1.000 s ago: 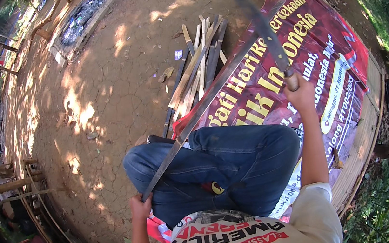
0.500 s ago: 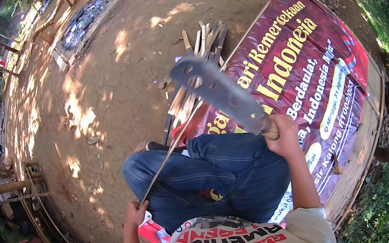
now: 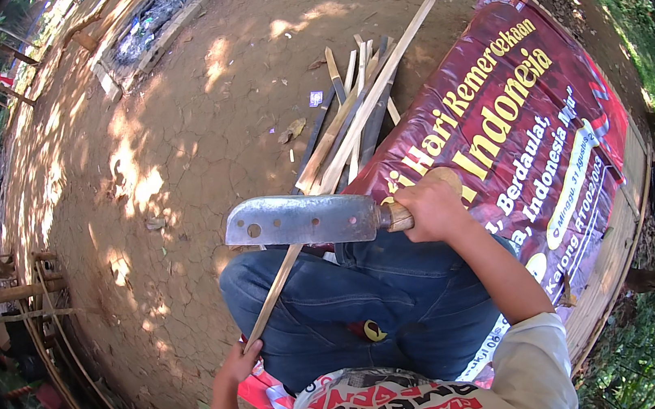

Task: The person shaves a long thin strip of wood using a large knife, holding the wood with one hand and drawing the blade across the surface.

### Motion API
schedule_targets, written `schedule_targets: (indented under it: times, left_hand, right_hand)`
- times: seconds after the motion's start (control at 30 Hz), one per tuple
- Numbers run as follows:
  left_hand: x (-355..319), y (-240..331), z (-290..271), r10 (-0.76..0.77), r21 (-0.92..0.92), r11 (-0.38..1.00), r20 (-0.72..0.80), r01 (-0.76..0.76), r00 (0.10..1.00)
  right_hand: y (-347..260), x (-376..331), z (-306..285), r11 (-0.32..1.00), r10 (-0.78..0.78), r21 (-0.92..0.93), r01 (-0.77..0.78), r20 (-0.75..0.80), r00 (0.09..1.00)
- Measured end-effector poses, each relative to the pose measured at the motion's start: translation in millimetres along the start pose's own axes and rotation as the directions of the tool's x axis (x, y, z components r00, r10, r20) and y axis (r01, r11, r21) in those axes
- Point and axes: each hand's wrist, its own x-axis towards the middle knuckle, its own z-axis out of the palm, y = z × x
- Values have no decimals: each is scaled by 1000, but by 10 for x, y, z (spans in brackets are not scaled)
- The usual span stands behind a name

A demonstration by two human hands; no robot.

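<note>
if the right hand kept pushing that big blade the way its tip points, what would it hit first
The right hand holds the cleaver-like blade pointing to the person's left. It already crosses the long bamboo strip held by the left hand; beyond the tip only bare dirt ground shows, though depth is unclear.

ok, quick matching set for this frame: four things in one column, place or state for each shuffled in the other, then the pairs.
1 cleaver
2 long bamboo strip
3 banner
4 pile of split strips

a spread flat on the ground
b left hand holds its near end
c lying on bare dirt by the banner's edge
d gripped by the right hand, blade pointing left

1-d, 2-b, 3-a, 4-c
</note>
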Motion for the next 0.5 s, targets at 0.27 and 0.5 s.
schedule_targets:
  times: [0.27,0.5]
  left_hand:
    - [47,-116,19,-46,-87,995,43,50,998]
    - [91,5,-38,-68,76,995,71,62,995]
  right_hand:
    - [735,72,-663,837,519,-15,-547,-294,803]
    - [1015,-252,-1132,750,619,99,-654,-454,641]
